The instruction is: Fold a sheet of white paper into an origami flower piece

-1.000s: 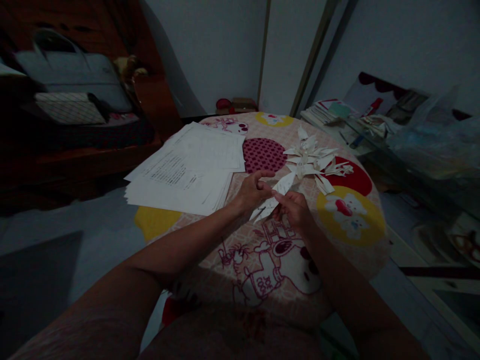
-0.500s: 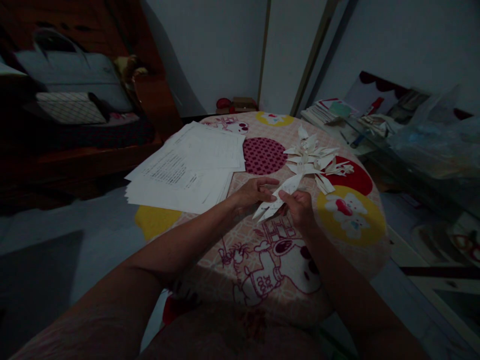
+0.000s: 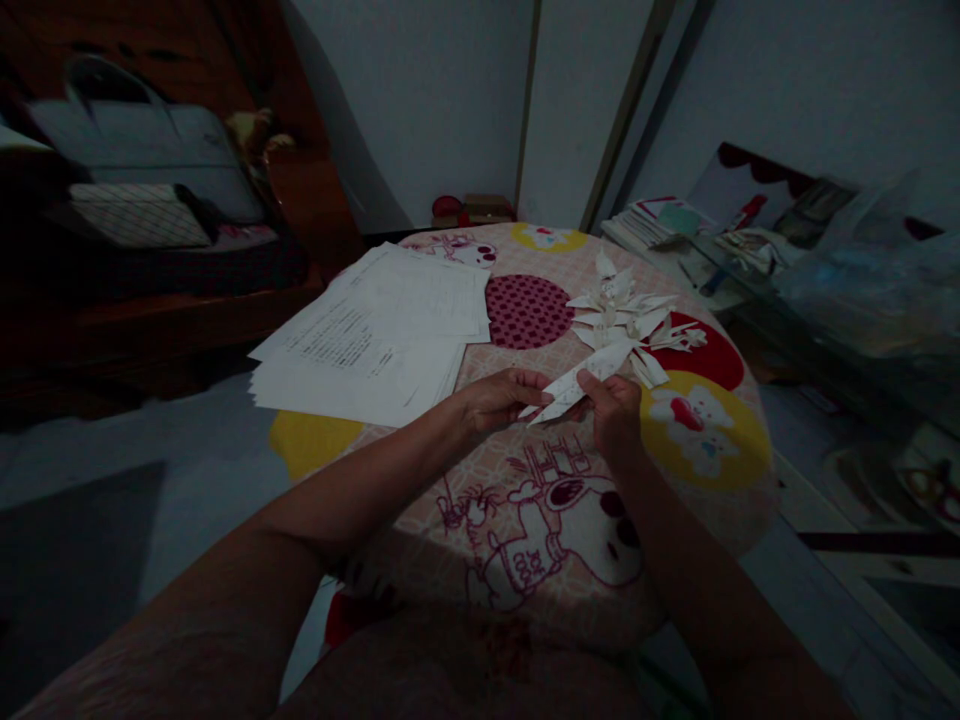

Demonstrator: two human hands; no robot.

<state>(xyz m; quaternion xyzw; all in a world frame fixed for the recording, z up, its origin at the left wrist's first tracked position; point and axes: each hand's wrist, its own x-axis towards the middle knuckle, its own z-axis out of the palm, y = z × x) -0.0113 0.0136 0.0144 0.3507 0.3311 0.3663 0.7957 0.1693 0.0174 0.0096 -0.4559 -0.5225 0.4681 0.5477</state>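
A folded strip of printed white paper (image 3: 571,388) is held above the round table between both hands. My left hand (image 3: 504,400) pinches its lower left end, with two pointed tips sticking out there. My right hand (image 3: 613,408) grips its right side, the thumb on top and the other fingers underneath. Just beyond the strip lies a heap of folded paper pieces (image 3: 619,310) with pointed, petal-like ends. On the left part of the table is a stack of printed sheets (image 3: 360,345), fanned unevenly.
The patterned tablecloth (image 3: 465,520) covers the round table. A glass-topped stand at the right holds papers (image 3: 649,222) and a clear plastic bag (image 3: 847,270). On a wooden seat at the left are a pale handbag (image 3: 142,145) and a checked pouch (image 3: 139,215).
The strip and my right hand have shifted slightly right and up, and the strip now looks narrower. My left hand's fingers have closed in on its left end.
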